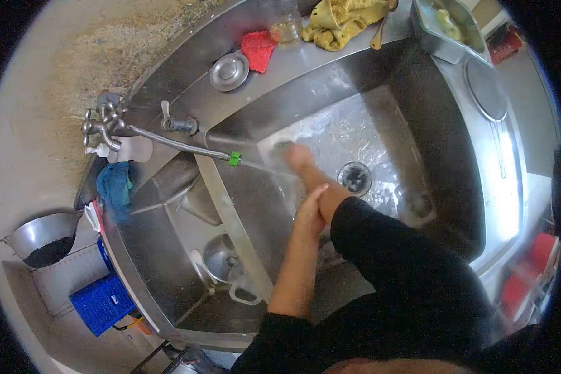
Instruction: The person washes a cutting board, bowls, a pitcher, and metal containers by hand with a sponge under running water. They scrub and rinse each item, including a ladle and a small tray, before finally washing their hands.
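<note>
My left hand (pixel 313 210) is closed around my right forearm (pixel 333 201), just below the black sleeve. Further out, my right hand (pixel 300 158) is blurred by motion over the right basin of a steel sink (pixel 442 149). A small greenish patch shows at its fingertips; I cannot tell whether the hand holds it. From the left, a flexible metal hose tap (pixel 181 146) with a green end sends a stream of water toward my right hand and wrist. Below the arms, a drain (pixel 354 179) sits in the wet, sudsy basin floor.
The left basin holds a metal bowl (pixel 220 257) and a white mug (pixel 245 293). On the back ledge lie a round metal dish (pixel 229 71), a red cloth (pixel 258 51) and a yellow cloth (pixel 336 31). A metal tray (pixel 445 31) and strainer (pixel 485 87) stand right. A blue cloth (pixel 114 187) hangs left.
</note>
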Demonstrator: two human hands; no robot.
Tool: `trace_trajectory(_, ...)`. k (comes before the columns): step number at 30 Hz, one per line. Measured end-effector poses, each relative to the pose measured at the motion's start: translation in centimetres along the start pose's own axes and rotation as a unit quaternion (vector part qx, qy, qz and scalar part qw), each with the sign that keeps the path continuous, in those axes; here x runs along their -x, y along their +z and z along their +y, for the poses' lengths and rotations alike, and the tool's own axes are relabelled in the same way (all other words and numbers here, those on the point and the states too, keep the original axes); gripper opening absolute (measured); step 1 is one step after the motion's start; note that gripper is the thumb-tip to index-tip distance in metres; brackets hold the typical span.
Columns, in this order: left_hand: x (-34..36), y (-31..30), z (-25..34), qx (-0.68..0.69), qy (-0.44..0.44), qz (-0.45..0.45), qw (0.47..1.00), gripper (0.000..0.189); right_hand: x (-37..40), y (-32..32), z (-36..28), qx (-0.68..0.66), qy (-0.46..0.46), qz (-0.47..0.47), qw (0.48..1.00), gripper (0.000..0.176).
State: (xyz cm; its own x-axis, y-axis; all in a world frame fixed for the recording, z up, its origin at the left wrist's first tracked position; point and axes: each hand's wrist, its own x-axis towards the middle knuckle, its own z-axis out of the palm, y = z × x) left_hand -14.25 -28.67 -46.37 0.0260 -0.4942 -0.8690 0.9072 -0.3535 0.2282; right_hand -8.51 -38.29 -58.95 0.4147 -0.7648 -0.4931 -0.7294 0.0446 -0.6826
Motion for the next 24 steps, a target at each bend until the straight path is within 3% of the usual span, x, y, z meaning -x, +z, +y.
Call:
trace_trajectory(1,-0.7,-0.2,0.2,0.002,-0.001,0.004,1.0,0.038,-0.1,0.4,0.5,0.225,-0.127,0.006,0.966,0.025)
trace_trajectory(3,-2.6,-0.2,0.6,-0.087,0.106,0.062,0.989,0.039,-1.0,3.3,1.8,0.23,-0.172,0.019,0.958,0.023)
trace_trajectory(5,-4.0,0.6,2.5,-0.048,0.271,0.168,0.947,0.03,-1.0,3.7,2.2,0.237,-0.217,0.04,0.946,0.024)
trace_trajectory(6,-5.5,-1.0,3.5,-0.045,0.27,0.162,0.948,0.03,0.3,2.4,1.5,0.091,-0.14,-0.04,0.985,0.023)
trace_trajectory(7,-8.2,-4.0,4.4,-0.019,0.305,0.115,0.945,0.026,2.1,1.1,0.8,-0.06,-0.058,-0.116,0.99,0.025)
trace_trajectory(8,-10.1,-5.9,4.6,0.007,0.339,0.068,0.938,0.022,4.8,0.7,2.2,-0.192,-0.297,0.02,0.935,0.022)
trace_trajectory(9,-10.5,-5.9,4.3,0.01,0.34,0.064,0.938,0.022,5.1,0.2,2.4,-0.188,-0.299,0.022,0.935,0.022)
trace_trajectory(10,-10.6,-6.1,3.8,-0.02,0.33,0.098,0.939,0.022,5.6,-0.4,2.5,-0.526,-0.031,-0.082,0.846,0.022)
trace_trajectory(11,-10.6,-6.3,3.1,-0.051,0.319,0.133,0.937,0.024,6.2,-1.0,2.4,-0.757,0.243,-0.17,0.582,0.022)
trace_trajectory(12,-10.2,-5.4,2.4,-0.062,0.304,0.139,0.94,0.03,7.0,-2.4,2.5,-0.758,0.24,-0.171,0.582,0.022)
trace_trajectory(13,-9.2,-5.1,2.0,-0.06,0.309,0.138,0.939,0.03,7.9,-4.3,2.7,-0.697,0.224,-0.206,0.649,0.022)
trace_trajectory(14,-5.6,-2.9,2.1,-0.148,0.245,0.155,0.945,0.031,9.2,-6.3,2.2,-0.628,0.206,-0.24,0.711,0.022)
trace_trajectory(15,-2.3,-1.1,2.0,-0.234,0.178,0.171,0.94,0.033,10.5,-8.9,0.6,-0.625,0.201,-0.243,0.714,0.022)
trace_trajectory(16,-0.4,-0.2,2.1,-0.228,0.185,0.17,0.941,0.033,11.9,-12.6,-1.8,-0.548,0.174,-0.259,0.776,0.025)
trace_trajectory(17,1.3,0.6,2.5,-0.274,0.304,0.113,0.905,0.031,13.2,-16.2,-4.1,-0.467,0.145,-0.272,0.829,0.028)
trace_trajectory(18,3.3,1.3,3.0,-0.316,0.416,0.056,0.851,0.029,14.1,-19.5,-5.3,-0.46,0.084,-0.318,0.825,0.028)
trace_trajectory(19,7.7,3.6,3.9,-0.445,0.377,0.193,0.789,0.029,15.3,-22.8,-6.3,-0.454,0.024,-0.362,0.814,0.029)
trace_trajectory(20,9.9,3.5,4.8,-0.506,0.432,0.157,0.73,0.027,17.4,-26.5,-8.2,-0.434,-0.037,-0.373,0.819,0.03)
trace_trajectory(22,17.5,6.3,4.4,-0.435,0.467,0.139,0.757,0.023,22.1,-33.3,-11.3,-0.401,-0.147,-0.38,0.82,0.032)
trace_trajectory(24,20.8,7.2,2.6,-0.407,0.505,0.116,0.752,0.021,25.0,-37.8,-11.5,-0.383,-0.252,-0.371,0.807,0.036)
